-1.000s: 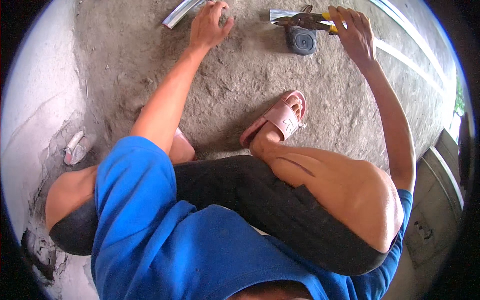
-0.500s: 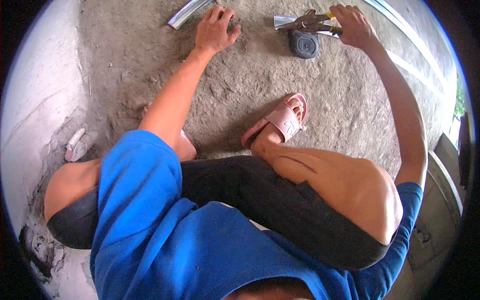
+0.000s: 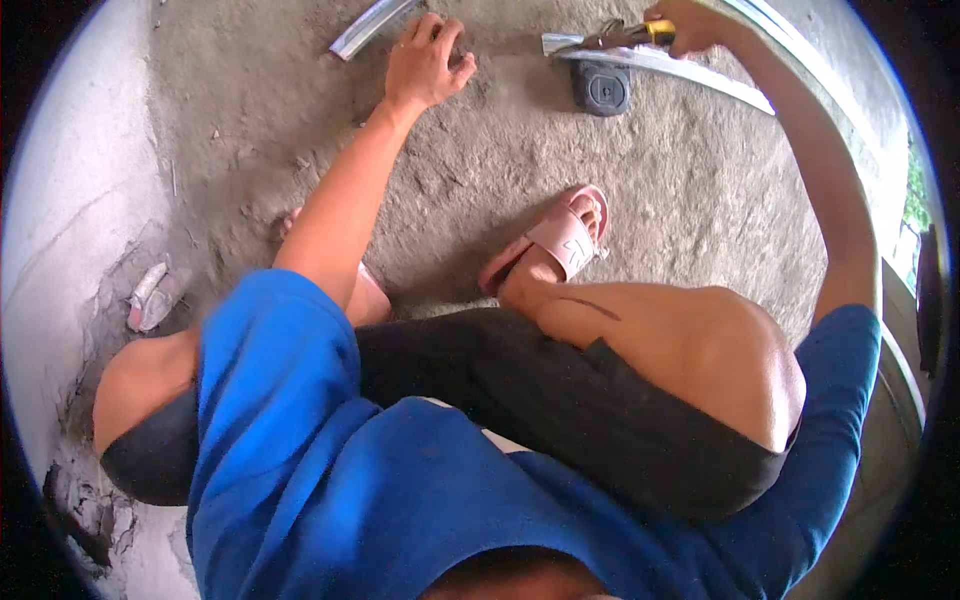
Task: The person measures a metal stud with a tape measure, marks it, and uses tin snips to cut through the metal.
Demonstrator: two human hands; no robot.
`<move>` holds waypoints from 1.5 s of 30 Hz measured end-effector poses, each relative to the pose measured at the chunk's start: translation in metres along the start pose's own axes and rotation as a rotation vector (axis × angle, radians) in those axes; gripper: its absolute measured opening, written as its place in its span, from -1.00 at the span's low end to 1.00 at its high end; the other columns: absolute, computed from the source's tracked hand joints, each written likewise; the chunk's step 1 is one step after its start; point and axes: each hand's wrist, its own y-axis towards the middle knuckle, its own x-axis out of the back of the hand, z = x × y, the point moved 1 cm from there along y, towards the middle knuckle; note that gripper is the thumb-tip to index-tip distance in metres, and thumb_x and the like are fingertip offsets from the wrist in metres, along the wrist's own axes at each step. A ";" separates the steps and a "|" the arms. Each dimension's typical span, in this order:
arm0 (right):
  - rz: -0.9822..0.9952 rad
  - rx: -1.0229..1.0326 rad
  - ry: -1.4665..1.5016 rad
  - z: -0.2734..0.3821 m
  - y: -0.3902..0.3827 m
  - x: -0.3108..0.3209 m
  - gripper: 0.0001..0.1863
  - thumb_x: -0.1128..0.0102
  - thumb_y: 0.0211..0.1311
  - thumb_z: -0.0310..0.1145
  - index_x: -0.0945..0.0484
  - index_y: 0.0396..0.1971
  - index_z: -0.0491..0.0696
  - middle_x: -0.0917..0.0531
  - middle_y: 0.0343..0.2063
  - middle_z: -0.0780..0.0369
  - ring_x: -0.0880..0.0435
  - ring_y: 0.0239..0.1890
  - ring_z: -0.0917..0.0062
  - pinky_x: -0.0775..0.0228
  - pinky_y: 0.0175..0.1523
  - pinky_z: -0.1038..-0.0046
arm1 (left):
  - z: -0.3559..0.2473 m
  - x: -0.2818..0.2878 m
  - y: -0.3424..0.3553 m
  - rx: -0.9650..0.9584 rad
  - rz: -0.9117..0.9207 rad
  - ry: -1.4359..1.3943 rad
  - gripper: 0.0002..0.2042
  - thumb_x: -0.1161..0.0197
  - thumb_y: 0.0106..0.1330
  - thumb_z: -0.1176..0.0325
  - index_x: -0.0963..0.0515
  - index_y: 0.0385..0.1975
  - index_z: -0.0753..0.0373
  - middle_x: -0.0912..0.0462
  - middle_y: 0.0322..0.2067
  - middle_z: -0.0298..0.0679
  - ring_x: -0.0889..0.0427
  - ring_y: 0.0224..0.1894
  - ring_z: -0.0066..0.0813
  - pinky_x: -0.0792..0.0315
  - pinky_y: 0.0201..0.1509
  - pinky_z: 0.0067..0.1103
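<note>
In R hand (image 3: 695, 28), gripping yellow-handled snips (image 3: 615, 38) over metal strip (image 3: 695, 72), just beyond tape measure (image 3: 602, 90); in L hand (image 3: 428, 68), holding nothing, left of tape measure. Can't see any cut thru metal strip, nor tell biting from resting. Also got 2nd strip (image 3: 370, 27) well left of tape measure.

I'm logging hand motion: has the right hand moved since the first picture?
Yes: the right hand has moved forward, away from the right pink sandal.
</note>
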 end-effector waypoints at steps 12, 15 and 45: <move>-0.748 -0.173 -0.505 0.070 -0.056 -0.060 -0.19 -0.51 -0.02 -0.26 -0.38 0.30 -0.03 -0.53 0.15 0.10 -0.48 0.23 0.19 -0.24 0.37 0.15 | -0.005 0.004 0.003 0.012 -0.031 -0.003 -0.65 -0.31 0.23 0.00 -0.50 -0.09 0.01 -0.47 -0.18 -0.30 -0.59 -0.09 -0.16 -0.57 -0.15 -0.23; -0.768 -0.175 -0.531 0.069 -0.052 -0.061 -0.17 -0.52 -0.05 -0.30 -0.38 0.31 -0.01 -0.54 0.15 0.13 -0.49 0.22 0.22 -0.24 0.36 0.17 | -0.003 0.005 0.003 0.014 -0.035 0.006 -0.66 -0.30 0.24 0.01 -0.50 -0.09 0.01 -0.47 -0.17 -0.29 -0.59 -0.08 -0.16 -0.57 -0.12 -0.22; -0.678 -0.089 -0.448 0.070 -0.032 -0.041 -0.29 -0.45 -0.03 -0.45 -0.44 0.22 -0.02 -0.59 0.11 0.15 -0.55 0.15 0.24 -0.29 0.31 0.19 | -0.011 0.010 0.005 0.179 0.266 -0.036 -0.54 -0.26 0.33 0.11 -0.49 0.15 0.21 -0.48 0.09 -0.02 -0.57 0.07 -0.02 -0.52 0.10 -0.14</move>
